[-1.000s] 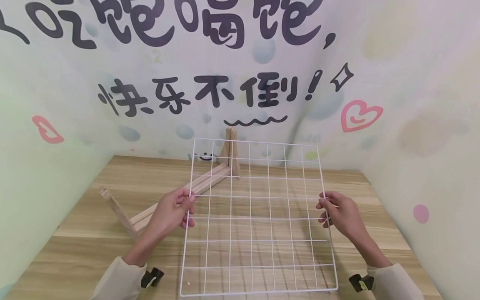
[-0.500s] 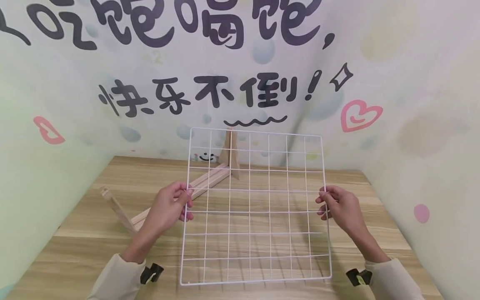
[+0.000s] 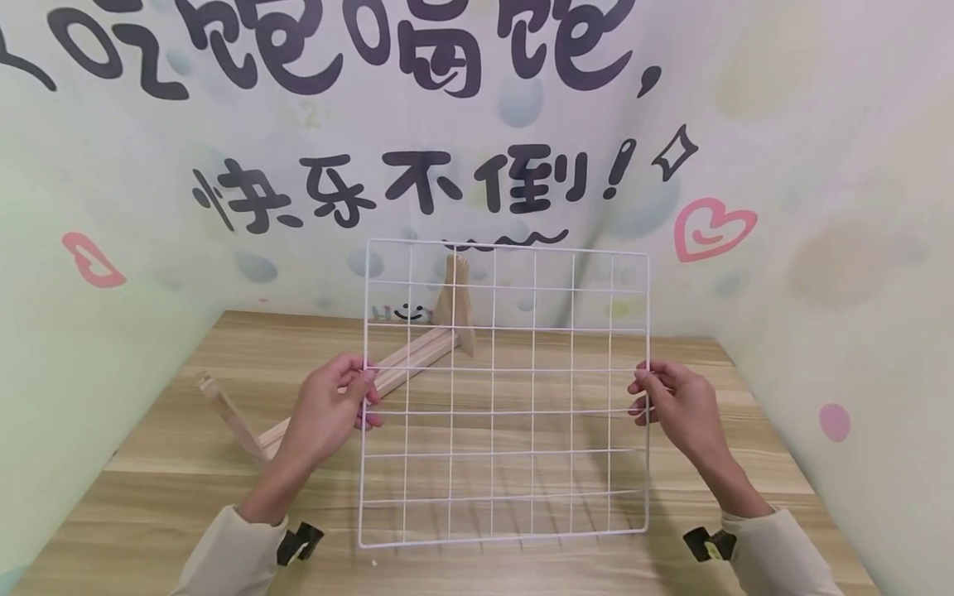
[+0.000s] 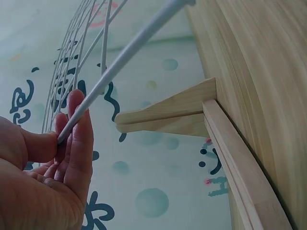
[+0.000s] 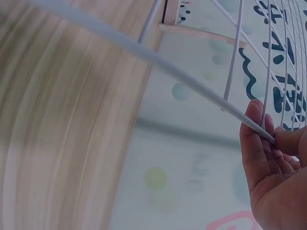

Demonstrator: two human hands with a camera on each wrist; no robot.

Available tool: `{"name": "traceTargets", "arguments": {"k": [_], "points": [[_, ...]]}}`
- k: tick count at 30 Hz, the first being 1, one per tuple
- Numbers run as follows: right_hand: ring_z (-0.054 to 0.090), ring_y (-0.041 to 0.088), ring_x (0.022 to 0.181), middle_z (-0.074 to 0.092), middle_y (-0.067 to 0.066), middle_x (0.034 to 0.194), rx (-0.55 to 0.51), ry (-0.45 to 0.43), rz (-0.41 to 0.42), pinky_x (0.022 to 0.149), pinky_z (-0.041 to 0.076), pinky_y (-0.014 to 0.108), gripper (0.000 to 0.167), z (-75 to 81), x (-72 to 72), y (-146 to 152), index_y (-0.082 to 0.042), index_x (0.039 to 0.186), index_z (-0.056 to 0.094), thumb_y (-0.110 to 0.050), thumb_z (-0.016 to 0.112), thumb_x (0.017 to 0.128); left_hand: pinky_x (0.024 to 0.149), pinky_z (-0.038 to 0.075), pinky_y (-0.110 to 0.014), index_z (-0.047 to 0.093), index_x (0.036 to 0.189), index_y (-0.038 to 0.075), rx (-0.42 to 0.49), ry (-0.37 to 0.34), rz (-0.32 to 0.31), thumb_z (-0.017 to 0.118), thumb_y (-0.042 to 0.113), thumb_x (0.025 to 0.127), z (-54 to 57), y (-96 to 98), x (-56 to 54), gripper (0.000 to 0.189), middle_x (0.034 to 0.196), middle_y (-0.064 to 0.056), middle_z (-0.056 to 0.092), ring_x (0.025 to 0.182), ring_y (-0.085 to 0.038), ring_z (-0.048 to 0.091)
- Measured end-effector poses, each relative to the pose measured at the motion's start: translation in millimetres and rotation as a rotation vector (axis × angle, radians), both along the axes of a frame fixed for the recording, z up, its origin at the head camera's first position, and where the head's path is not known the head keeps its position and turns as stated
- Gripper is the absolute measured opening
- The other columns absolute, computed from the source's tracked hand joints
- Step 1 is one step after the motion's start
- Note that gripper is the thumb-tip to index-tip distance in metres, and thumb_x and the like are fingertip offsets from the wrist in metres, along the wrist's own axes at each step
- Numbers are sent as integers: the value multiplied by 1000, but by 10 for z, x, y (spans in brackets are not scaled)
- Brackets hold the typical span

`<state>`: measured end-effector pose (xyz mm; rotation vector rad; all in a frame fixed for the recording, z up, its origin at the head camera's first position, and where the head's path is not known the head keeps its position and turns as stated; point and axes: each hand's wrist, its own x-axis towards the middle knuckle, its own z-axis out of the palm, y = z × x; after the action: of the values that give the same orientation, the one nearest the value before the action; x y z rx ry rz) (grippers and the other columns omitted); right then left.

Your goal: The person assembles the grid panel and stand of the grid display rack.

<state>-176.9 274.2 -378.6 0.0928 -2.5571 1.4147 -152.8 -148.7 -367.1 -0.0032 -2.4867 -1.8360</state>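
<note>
A square white wire grid panel [image 3: 492, 370] is held up in front of me, tilted with its top edge toward the back wall. My left hand [image 3: 331, 406] pinches its left rim between thumb and fingers, about midway up. On the opposite rim my right hand [image 3: 681, 410] pinches at a similar height. In the left wrist view the left thumb and fingers [image 4: 79, 148] close round the thick rim wire. The right wrist view shows the right hand [image 5: 276, 167] gripping its rim wire likewise. Behind the panel lies a wooden stand [image 3: 417, 360], partly covered by the left hand and the grid.
The stand has a grooved rail and two upright end pieces, one at the back [image 3: 460, 298] and one at the left [image 3: 227, 414]. It rests on a wood-grain table [image 3: 164, 488]. Printed walls [image 3: 842, 248] enclose the table at the back and both sides.
Both hands have raised the wire grid panel a little and tipped it more upright; its lower edge has moved up and away from me. The wooden stand has stayed put.
</note>
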Motion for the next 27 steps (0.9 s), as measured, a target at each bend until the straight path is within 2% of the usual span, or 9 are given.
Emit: {"name": "traceTargets", "arguments": {"k": [4, 12, 20, 27], "points": [[68, 11, 59, 68, 9, 81, -28, 15, 5, 54, 61, 34, 23, 22, 3, -6, 10, 112, 61, -10, 55, 102, 61, 62, -37, 56, 113, -3, 6, 6, 17, 49, 9, 104, 24, 8, 11, 16, 86, -21, 63, 61, -23, 70], [68, 9, 60, 67, -7, 76, -65, 49, 12, 56, 61, 35, 20, 34, -10, -8, 9, 111, 60, -8, 55, 101, 63, 62, -36, 57, 113, -3, 20, 40, 42, 49, 7, 104, 37, 25, 18, 16, 91, -26, 62, 62, -22, 71], [69, 8, 61, 68, 2, 78, -56, 114, 10, 56, 61, 32, 19, 48, -20, -23, 8, 108, 60, -9, 57, 101, 61, 62, -33, 57, 112, -4, 27, 81, 73, 48, 4, 103, 37, 50, 10, 14, 83, -19, 61, 61, -18, 70], [70, 9, 61, 66, -6, 74, -83, 138, 0, 56, 61, 32, 17, 59, -10, -32, 7, 106, 60, -8, 57, 100, 62, 62, -30, 56, 113, -3, 29, 93, 71, 48, 4, 103, 45, 56, 4, 14, 83, -16, 60, 63, -19, 71]]}}
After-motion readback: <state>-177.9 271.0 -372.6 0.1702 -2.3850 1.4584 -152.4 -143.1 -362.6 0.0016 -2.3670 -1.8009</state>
